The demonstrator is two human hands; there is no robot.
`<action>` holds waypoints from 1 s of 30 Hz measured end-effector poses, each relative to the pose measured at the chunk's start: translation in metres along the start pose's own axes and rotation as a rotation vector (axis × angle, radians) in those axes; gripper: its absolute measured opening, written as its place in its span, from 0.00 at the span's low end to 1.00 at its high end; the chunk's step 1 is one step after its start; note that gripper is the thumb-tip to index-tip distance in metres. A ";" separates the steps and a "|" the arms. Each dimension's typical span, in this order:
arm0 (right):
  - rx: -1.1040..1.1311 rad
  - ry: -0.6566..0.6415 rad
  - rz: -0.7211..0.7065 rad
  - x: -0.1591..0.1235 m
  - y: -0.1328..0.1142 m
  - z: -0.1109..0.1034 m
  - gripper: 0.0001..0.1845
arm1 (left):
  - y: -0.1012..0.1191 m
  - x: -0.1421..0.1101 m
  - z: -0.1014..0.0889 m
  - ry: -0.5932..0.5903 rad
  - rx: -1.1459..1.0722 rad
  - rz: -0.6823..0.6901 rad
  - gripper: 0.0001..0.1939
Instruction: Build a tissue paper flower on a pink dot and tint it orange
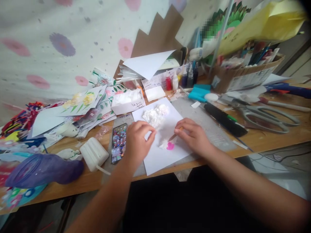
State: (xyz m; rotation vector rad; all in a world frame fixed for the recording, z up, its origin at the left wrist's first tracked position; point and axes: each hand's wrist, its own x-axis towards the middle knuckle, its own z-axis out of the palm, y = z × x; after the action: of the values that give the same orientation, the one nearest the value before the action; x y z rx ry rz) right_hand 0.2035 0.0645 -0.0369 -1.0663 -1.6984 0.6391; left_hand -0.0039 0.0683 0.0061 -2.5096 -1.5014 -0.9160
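Observation:
My right hand (191,134) is closed around a small wooden stick (173,137). The stick's tip points down at a little white clump (163,144) beside a bright pink blob (170,146); whether it touches them I cannot tell. Both lie on a white sheet of paper (165,161). My left hand (139,139) hovers over the sheet's left side, thumb and forefinger pinched together; anything between them is too small to make out. Just beyond my hands, a fluffy white heap (155,116) rests on the same sheet.
A phone (118,142) and white adapter (94,153) lie left of the sheet. Behind stand a small white box (127,103) and paint bottles (168,81). Large scissors (267,118) and a black strip-like object (224,119) lie right, before a cardboard box (247,76).

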 end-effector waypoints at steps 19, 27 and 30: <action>-0.084 0.104 -0.156 -0.003 -0.006 -0.005 0.08 | 0.023 -0.028 0.027 -0.087 -0.091 0.122 0.08; -0.177 0.030 -0.205 -0.001 -0.001 0.002 0.09 | 0.022 -0.028 0.030 -0.128 -0.093 0.070 0.05; -0.202 0.012 -0.220 -0.001 -0.003 0.005 0.09 | 0.021 -0.028 0.031 -0.121 -0.096 0.032 0.03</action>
State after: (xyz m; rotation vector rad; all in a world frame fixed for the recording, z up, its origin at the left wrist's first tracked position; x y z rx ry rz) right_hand 0.1980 0.0628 -0.0368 -1.0003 -1.8670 0.3263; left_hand 0.0177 0.0469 -0.0294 -2.6948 -1.4782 -0.8660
